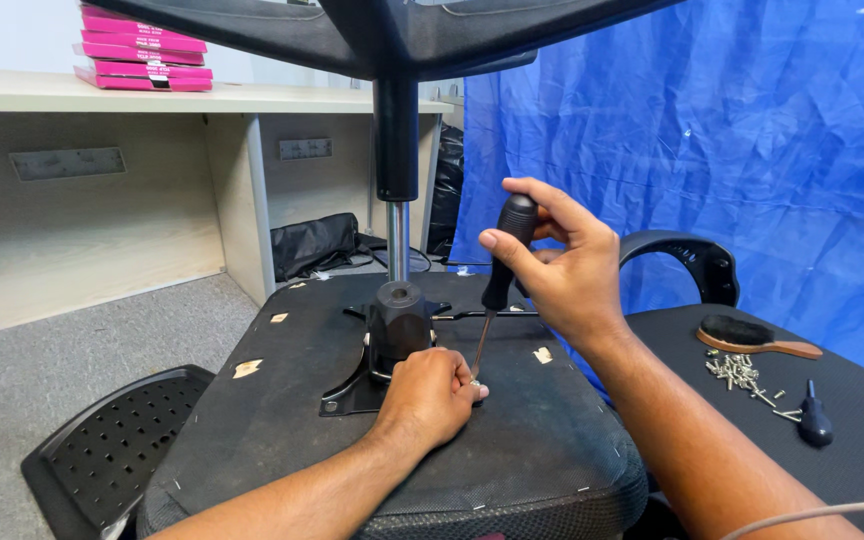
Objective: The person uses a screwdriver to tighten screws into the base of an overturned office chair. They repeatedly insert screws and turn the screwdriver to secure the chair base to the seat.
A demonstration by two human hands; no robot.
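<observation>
An upturned office chair seat [512,440] lies in front of me, its black mounting plate [357,385] and gas cylinder [397,230] pointing up. My right hand [562,265] grips the black handle of a screwdriver [505,265] held upright, its tip down near the plate's edge. My left hand [432,395] rests on the seat beside the plate, fingers pinched around a small screw at the screwdriver's tip.
A pile of several screws [737,372], a wooden-handled brush [752,335] and a short black tool [814,420] lie on a dark surface at right. A perforated black panel [112,430] sits lower left. Pink boxes [142,45] are stacked on a shelf; a blue sheet [752,150] hangs behind.
</observation>
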